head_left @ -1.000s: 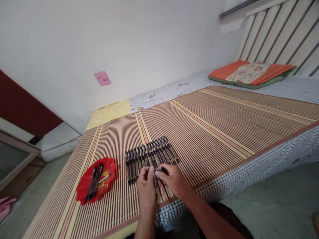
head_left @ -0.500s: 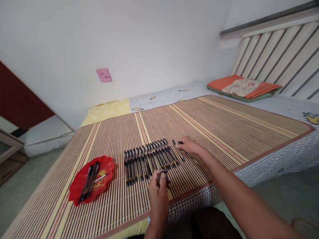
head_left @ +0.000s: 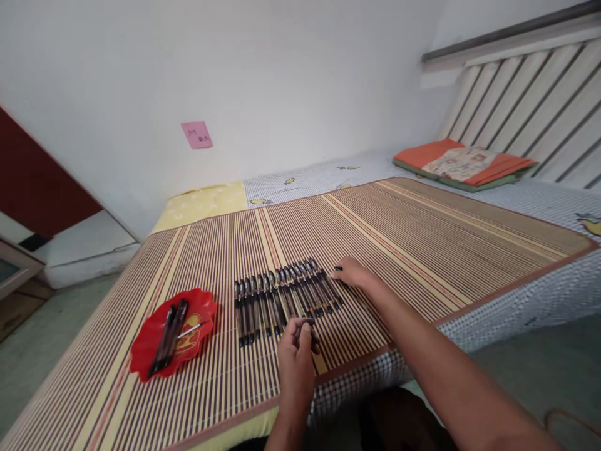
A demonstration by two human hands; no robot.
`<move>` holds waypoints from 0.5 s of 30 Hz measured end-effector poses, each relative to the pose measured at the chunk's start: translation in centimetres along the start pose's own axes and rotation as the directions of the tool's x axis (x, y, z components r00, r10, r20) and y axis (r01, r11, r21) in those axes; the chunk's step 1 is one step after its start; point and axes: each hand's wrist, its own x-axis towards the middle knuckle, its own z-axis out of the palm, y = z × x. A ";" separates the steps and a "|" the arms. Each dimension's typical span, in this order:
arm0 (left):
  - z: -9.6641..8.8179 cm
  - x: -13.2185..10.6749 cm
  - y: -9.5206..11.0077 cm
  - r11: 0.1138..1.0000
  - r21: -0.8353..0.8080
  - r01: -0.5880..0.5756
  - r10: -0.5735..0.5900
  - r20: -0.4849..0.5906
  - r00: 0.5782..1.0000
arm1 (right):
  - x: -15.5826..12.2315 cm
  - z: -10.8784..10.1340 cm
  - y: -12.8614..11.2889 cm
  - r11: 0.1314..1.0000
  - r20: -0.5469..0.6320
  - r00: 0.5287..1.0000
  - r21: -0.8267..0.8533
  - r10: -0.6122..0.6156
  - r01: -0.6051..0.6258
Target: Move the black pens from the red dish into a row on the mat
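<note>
A row of several dark pens point(head_left: 282, 295) lies side by side on a striped bamboo mat point(head_left: 399, 232). My right hand point(head_left: 353, 274) rests at the right end of the row, its fingers pressing the last pen against the others. Near the mat's front edge my left hand point(head_left: 295, 351) is closed, pinching a small dark piece, perhaps a pen cap, just below the row. A red plate point(head_left: 154, 351) to the left holds a few dark pens point(head_left: 168, 335) and a thin white refill.
The mat covers a bed with a checked sheet point(head_left: 516, 307). A folded orange cushion point(head_left: 462, 163) lies at the back right near a slatted headboard. A pink note point(head_left: 196, 134) sticks on the white wall. The floor lies left and front.
My right hand left my left hand, carried a pen to the right end of the row and laid it flush against the others. My left hand stayed near the front edge.
</note>
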 end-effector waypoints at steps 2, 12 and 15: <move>0.0 0.0 -0.1 1.000 -0.001 0.004 -0.004 -0.007 1.000 | 0.3 -0.1 -0.1 1.000 -0.021 1.000 -0.019 -0.009 0.009; 0.1 0.0 0.2 0.999 -0.032 0.022 -0.022 -0.008 1.000 | 2.0 0.7 -0.8 0.997 -0.094 0.995 -0.070 -0.015 0.008; 0.1 0.0 0.1 1.000 -0.016 0.020 -0.020 0.001 1.000 | 2.0 0.6 -0.7 0.997 -0.096 0.995 -0.078 -0.012 0.004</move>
